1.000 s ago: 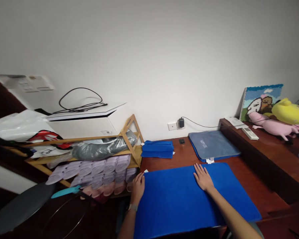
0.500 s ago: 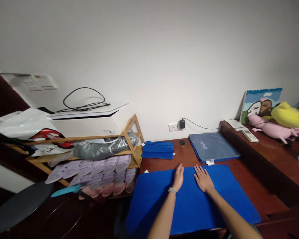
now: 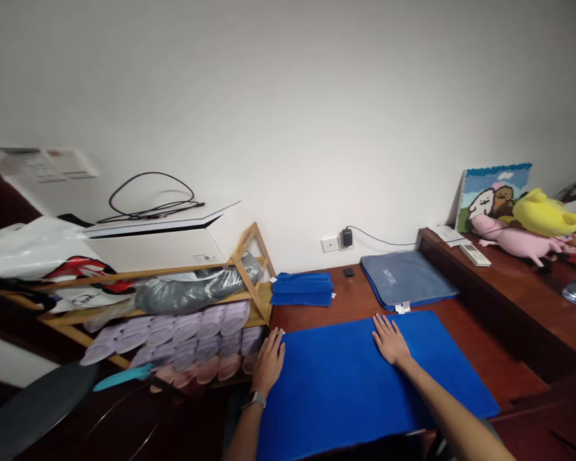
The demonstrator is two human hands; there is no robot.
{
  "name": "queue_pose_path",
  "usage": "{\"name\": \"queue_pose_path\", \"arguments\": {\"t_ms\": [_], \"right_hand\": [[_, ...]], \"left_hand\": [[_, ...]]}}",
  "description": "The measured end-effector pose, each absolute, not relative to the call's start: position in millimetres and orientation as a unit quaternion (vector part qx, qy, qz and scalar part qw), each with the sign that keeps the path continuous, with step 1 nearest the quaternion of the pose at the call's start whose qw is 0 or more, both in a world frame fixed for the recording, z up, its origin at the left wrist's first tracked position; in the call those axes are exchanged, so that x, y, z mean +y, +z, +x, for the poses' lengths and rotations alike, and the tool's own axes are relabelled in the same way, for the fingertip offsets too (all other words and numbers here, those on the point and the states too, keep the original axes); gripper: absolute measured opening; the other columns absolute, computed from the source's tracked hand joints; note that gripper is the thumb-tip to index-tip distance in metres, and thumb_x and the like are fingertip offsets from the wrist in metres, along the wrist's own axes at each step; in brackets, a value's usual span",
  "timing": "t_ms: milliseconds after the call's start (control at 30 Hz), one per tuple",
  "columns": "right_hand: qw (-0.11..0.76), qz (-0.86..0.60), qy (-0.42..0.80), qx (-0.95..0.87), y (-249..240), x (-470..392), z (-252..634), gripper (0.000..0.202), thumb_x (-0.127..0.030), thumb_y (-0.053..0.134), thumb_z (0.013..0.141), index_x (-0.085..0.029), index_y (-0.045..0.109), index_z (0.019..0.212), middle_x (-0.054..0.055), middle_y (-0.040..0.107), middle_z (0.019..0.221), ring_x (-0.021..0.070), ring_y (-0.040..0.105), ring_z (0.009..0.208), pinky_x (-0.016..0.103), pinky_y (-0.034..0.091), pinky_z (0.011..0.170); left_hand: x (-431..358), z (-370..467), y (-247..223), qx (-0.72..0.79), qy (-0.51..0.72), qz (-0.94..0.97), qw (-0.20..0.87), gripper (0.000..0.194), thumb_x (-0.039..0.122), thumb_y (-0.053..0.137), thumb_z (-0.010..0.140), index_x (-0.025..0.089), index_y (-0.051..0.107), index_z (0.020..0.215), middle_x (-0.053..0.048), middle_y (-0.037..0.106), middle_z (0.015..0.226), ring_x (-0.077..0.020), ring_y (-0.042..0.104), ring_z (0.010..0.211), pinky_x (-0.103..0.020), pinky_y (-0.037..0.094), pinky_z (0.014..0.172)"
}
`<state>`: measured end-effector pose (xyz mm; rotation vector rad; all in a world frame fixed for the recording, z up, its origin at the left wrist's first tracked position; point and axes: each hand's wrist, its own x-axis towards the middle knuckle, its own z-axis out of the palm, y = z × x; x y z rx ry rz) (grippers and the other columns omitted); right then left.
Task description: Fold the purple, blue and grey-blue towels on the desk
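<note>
A blue cloth point(image 3: 336, 384) lies spread on the reddish-brown desk point(image 3: 489, 339). At its left edge, near the far left corner, rests my left hand point(image 3: 269, 365), a watch on the wrist; its fingers are stretched out and it holds nothing. My right hand point(image 3: 391, 340) lies flat by the cloth's far edge, right of the middle, fingers spread. Behind the cloth sits a folded blue cloth point(image 3: 302, 289) on the left, and a grey-blue folded piece point(image 3: 408, 278) with white tags on the right.
A wooden rack point(image 3: 254, 275) at the left holds a white box point(image 3: 158, 250) and rows of slippers point(image 3: 187, 326). On the raised right ledge are a white remote point(image 3: 475, 255), a pink plush toy point(image 3: 513, 240) and a yellow one point(image 3: 547, 214). A black plug point(image 3: 347, 237) sits in the wall.
My left hand has moved left across the cloth, from near its middle to its left edge. The right hand stays at about the same place on the cloth. The view has shifted slightly.
</note>
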<state>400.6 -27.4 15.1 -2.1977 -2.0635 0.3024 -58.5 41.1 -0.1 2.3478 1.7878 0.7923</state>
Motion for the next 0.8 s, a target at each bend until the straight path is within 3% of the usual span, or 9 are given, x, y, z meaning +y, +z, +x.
{"name": "queue_pose_path", "arguments": {"t_ms": [200, 400, 700, 800], "right_hand": [[0.079, -0.696, 0.105, -0.706, 34, -19, 359, 0.067, -0.042, 0.019, 0.106, -0.016, 0.02, 0.167, 0.006, 0.018, 0.175, 0.0234, 0.011, 0.163, 0.048, 0.01, 0.132], [0.133, -0.608, 0.146, -0.769, 24, -15, 304, 0.069, -0.053, 0.018, 0.107, -0.019, 0.024, 0.167, 0.005, 0.025, 0.173, 0.0223, 0.019, 0.162, 0.046, 0.013, 0.133], [0.061, -0.787, 0.068, -0.611, 2, -53, 529, 0.068, -0.051, 0.018, 0.106, -0.023, 0.025, 0.167, 0.004, 0.027, 0.173, 0.0232, 0.02, 0.161, 0.049, 0.016, 0.131], [0.045, -0.815, 0.062, -0.575, -4, -56, 567, 0.07, -0.051, 0.016, 0.105, -0.02, 0.026, 0.167, 0.005, 0.026, 0.173, 0.0238, 0.02, 0.162, 0.049, 0.016, 0.131]], "left_hand": [[46, -48, -16, 0.594, 0.139, 0.792, 0.011, 0.058, 0.043, 0.033, 0.107, 0.022, 0.046, 0.159, -0.009, 0.043, 0.168, -0.0242, 0.039, 0.155, -0.046, 0.03, 0.129], [51, -52, -20, 0.597, 0.118, 0.793, -0.022, 0.06, 0.046, 0.031, 0.107, 0.023, 0.042, 0.161, -0.01, 0.038, 0.17, -0.0267, 0.036, 0.156, -0.051, 0.029, 0.128], [56, -52, -23, 0.599, 0.117, 0.792, -0.038, 0.061, 0.048, 0.032, 0.105, 0.025, 0.044, 0.161, -0.009, 0.04, 0.169, -0.0291, 0.036, 0.156, -0.052, 0.034, 0.125], [57, -50, -22, 0.601, 0.12, 0.789, -0.041, 0.062, 0.048, 0.03, 0.106, 0.024, 0.044, 0.16, -0.01, 0.039, 0.169, -0.0299, 0.037, 0.156, -0.052, 0.034, 0.125]]}}
